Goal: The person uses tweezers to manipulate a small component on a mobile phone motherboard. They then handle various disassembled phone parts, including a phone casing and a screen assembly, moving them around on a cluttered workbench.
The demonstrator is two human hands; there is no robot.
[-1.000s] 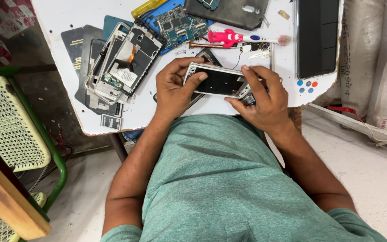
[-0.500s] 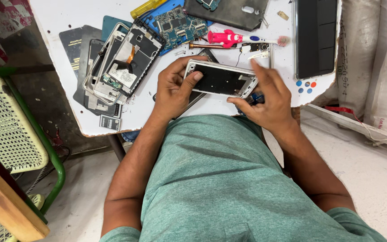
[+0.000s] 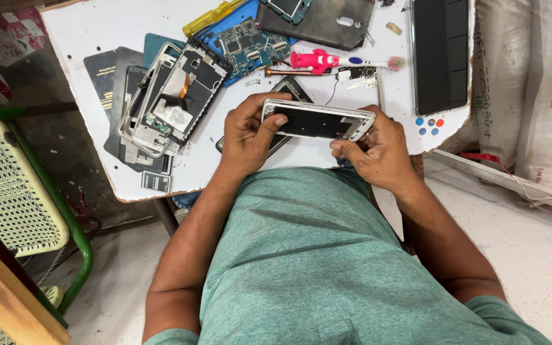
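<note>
A person in a green shirt (image 3: 327, 255) held a white phone frame (image 3: 317, 120) in both hands above the near edge of a white desk (image 3: 97, 25) strewn with phone parts. The left hand (image 3: 250, 134) was closed around the frame's left end, its thumb pressed onto the upper face near the corner. The right hand (image 3: 378, 150) gripped the right end from below, fingers curled under the lower edge and thumb against the side. The frame lay roughly level, its dark open inside facing up.

Just behind it on the desk lay a dark phone back (image 3: 289, 89), partly hidden by the left hand. To the left sat a pile of stripped phone housings (image 3: 174, 96) over several flat dark covers (image 3: 107, 73). Farther back lay a blue-green circuit board (image 3: 247, 45), a yellow-handled tool (image 3: 215, 16), and a pink toothbrush (image 3: 327, 61) with a worn head. A large black screen panel (image 3: 441, 54) rested along the desk's right side, with small coloured dots (image 3: 429, 122) near its lower corner. A green-framed chair (image 3: 27, 185) with a pale mesh seat stood to the left, and white sacks (image 3: 531, 89) were stacked to the right.
</note>
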